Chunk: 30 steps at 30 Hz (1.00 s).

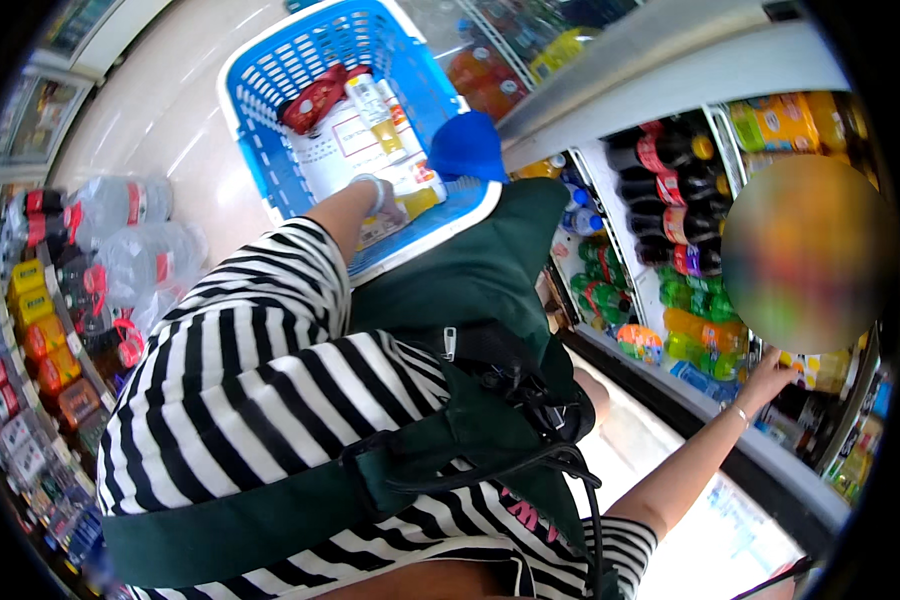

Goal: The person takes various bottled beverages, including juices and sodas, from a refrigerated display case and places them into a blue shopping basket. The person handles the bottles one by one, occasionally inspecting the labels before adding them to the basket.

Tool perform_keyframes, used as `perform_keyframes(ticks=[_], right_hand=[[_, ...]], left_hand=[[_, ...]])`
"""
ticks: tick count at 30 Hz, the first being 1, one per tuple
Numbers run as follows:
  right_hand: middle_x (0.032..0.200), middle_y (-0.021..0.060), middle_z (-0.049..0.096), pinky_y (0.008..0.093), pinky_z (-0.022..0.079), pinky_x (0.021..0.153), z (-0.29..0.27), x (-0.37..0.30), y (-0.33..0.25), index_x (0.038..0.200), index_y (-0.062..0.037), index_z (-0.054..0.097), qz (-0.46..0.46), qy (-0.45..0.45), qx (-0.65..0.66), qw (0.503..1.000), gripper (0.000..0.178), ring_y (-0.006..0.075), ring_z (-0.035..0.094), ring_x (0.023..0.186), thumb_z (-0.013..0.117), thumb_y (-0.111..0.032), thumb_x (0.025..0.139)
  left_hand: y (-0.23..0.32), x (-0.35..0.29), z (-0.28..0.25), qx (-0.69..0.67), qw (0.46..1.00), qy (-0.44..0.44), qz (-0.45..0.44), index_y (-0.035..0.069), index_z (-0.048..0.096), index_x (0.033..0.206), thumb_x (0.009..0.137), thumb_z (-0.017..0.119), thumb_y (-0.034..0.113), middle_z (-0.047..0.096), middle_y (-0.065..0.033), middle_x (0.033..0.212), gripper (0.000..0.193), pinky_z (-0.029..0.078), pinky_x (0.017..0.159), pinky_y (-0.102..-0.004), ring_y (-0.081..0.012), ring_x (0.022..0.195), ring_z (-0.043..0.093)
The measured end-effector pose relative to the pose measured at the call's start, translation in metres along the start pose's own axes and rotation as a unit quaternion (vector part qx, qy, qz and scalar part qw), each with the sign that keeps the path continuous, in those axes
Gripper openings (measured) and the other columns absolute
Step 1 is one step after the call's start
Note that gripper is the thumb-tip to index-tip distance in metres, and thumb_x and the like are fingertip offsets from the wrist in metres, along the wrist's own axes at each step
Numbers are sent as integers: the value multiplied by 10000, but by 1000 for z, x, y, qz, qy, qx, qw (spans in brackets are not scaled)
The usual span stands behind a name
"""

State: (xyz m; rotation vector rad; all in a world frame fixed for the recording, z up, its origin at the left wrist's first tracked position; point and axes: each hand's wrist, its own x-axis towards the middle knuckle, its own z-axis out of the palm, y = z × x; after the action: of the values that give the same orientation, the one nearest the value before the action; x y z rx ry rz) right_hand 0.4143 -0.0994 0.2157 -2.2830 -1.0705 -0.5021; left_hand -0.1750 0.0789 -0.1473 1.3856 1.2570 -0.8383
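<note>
My left hand (388,214) reaches down into a blue and white plastic basket (242,130), against the bottles of yellow drink at its near end. Its fingers are blurred and partly hidden, so their grip is unclear. Beside it lies a bottle with a white and yellow label (416,186). Another slim bottle of yellow drink (380,125) lies farther in, next to a dark red packet (317,103). Out to the right, my right hand (767,380) is in the fridge shelving, its fingers closed on the end of a bottle with a white and yellow label (818,371).
Cola bottles (675,188), green bottles (695,295) and orange drink bottles (705,328) lie in shelf rows divided by white rails. A blue cap-shaped thing (467,148) hangs at the basket's right rim. Packs of large bottles (150,255) stand on the left floor. A round blur hides part of the shelf.
</note>
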Motion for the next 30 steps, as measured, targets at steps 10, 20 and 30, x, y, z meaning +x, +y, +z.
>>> perform_keyframes(ticks=[10,20,30], right_hand=[[973,193,565,317,439,740,8,-7,-1,1053,76,408,-4,7,99,995,434,233,557,834,616,-218,812],[966,200,568,313,444,725,7,-10,-3,1052,95,405,-11,20,82,996,498,243,571,832,611,-290,812],[1080,168,479,269,426,807,6,-12,14,1194,71,287,21,15,266,964,503,193,520,941,577,-97,819]], left_hand=[[-2,-24,-2,28,988,112,107,42,400,1172,498,704,324,543,-185,1039,791,458,791,-397,-306,939,554],[-14,-167,-44,-194,946,131,223,-5,428,1191,671,591,390,551,-157,1018,673,439,780,-309,-213,916,546],[-40,-201,-8,-484,827,-124,257,22,434,1201,709,580,506,538,-133,1092,705,451,781,-320,-214,924,558]])
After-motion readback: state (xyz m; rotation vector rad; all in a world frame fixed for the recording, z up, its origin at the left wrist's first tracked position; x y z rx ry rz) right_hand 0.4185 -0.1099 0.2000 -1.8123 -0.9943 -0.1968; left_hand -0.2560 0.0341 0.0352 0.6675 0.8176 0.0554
